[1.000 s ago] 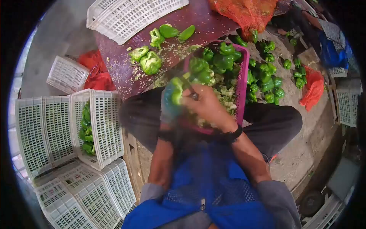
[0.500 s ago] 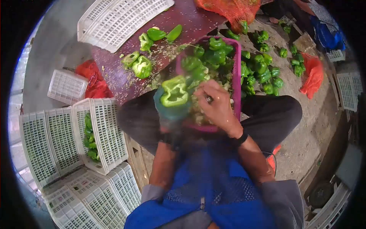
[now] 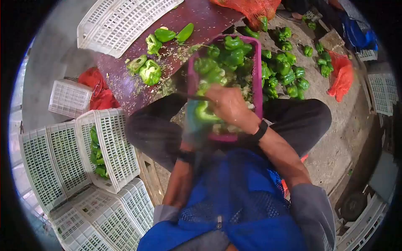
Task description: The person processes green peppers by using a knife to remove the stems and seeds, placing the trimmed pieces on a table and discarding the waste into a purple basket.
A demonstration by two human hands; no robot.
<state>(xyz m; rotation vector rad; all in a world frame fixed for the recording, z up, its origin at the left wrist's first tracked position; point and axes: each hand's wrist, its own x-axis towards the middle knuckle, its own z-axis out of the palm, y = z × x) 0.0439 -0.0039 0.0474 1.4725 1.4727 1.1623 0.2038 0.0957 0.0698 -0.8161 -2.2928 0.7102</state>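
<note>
My left hand (image 3: 194, 121), in a teal glove and blurred, is wrapped round a cut green pepper (image 3: 205, 112) above the pink crate. Just over that pepper, my right hand (image 3: 229, 104) is bare and closed on a thin dark tool (image 3: 193, 97), blurred, perhaps a knife. The pink crate (image 3: 258, 79) stands between my knees and holds whole green peppers (image 3: 234, 56) and pale pepper scraps. On the dark red board (image 3: 125, 85) lie cut peppers (image 3: 150, 72) and scattered seeds.
White plastic crates (image 3: 63, 150) stand at the left, one holding green peppers (image 3: 97, 154). Another white crate (image 3: 125, 21) rests on the board. Loose peppers (image 3: 287, 71) cover the floor at the right, near red net bags (image 3: 341, 75). Part of another person shows at the top right.
The left hand and its pepper have moved right, and the pepper now tilts toward the right hand. My right hand has shifted left over it, with the dark tool extending leftward.
</note>
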